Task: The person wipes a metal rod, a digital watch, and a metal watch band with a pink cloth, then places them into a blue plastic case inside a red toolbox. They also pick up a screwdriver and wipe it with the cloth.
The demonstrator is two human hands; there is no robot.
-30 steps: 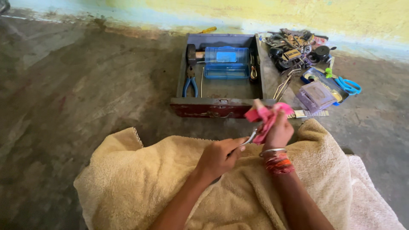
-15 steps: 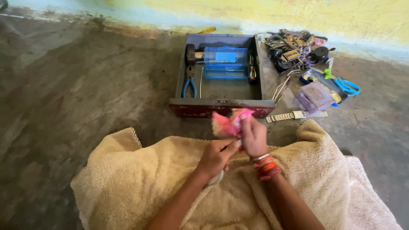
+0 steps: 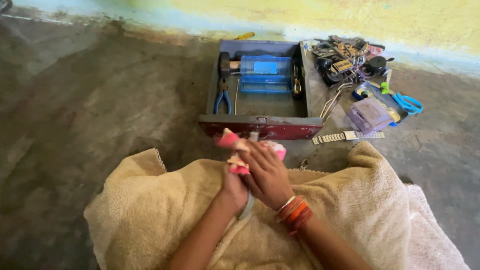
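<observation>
**Desk:** What do the hands have?

**Photographer:** A pink cloth (image 3: 234,150), bunched up, held over a beige towel (image 3: 150,210) that covers the lap. The right hand (image 3: 267,175), with orange and red bangles (image 3: 295,214) at the wrist, lies over the left hand (image 3: 235,187), fingers pressed together and folded across the cloth. The left hand's fingers are mostly hidden beneath; it seems to be gripping the cloth from below, but I cannot tell exactly how. A grey strap-like piece (image 3: 247,206) hangs below the hands.

**Desk:** And the setting?

**Photographer:** A bare concrete floor (image 3: 90,100). Just beyond the hands sits an open metal toolbox (image 3: 260,125) with a red front, holding blue-handled pliers (image 3: 223,100) and a clear blue plastic box (image 3: 265,74). To its right, a metal watch bracelet (image 3: 347,136) lies on the floor, near a small purple case (image 3: 369,114), blue-handled scissors (image 3: 405,102) and a heap of small parts (image 3: 345,57) by the wall.
</observation>
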